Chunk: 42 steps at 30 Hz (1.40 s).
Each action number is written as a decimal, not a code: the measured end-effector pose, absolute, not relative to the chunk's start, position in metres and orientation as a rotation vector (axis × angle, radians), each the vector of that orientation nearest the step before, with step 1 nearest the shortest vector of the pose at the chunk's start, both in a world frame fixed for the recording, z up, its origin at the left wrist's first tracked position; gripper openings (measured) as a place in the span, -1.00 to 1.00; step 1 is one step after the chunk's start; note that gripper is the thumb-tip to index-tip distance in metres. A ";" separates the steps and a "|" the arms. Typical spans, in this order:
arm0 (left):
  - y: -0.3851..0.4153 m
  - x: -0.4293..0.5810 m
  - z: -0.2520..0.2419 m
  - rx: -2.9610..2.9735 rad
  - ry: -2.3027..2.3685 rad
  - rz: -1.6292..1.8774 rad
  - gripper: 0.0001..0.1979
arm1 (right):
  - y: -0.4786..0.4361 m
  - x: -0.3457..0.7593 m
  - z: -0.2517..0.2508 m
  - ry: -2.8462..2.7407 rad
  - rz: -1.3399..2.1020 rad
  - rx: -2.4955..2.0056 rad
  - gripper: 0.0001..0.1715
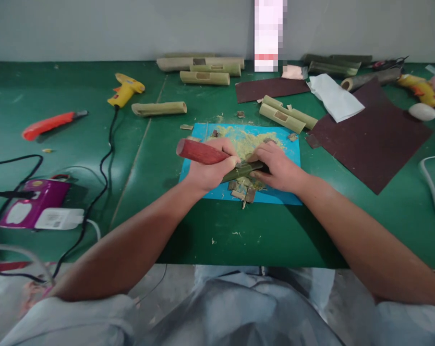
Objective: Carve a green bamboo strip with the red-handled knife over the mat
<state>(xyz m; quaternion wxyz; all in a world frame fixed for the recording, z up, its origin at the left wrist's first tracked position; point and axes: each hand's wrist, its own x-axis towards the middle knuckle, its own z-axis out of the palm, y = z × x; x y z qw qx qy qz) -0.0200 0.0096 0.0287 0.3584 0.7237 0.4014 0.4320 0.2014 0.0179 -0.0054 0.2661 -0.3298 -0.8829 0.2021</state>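
My left hand (pixel 215 169) is closed around the thick red wooden handle of a carving knife (pixel 201 152). Its short blade, mostly hidden by my fingers, meets a dark green piece of bamboo (pixel 243 171). The bamboo lies tilted above a blue sheet (pixel 293 151). Gripping the bamboo's right end is my right hand (pixel 277 164), its fingers wrapped over the top. Pale shavings (pixel 248 137) are scattered on the sheet behind my hands, and small cut bamboo chips (pixel 250 194) lie in front of them.
Cut bamboo tubes (pixel 205 78) lie at the back, with more beside the sheet. To the left are a yellow glue gun (pixel 126 90), a red-handled cutter (pixel 52 126) and a purple power strip (pixel 41 199) with cables. Brown sandpaper (pixel 374 139) and white paper (pixel 334 98) lie right.
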 end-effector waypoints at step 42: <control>0.004 -0.021 0.029 1.744 1.198 1.095 -0.82 | 0.017 0.202 -0.004 -2.386 0.566 -0.899 -0.80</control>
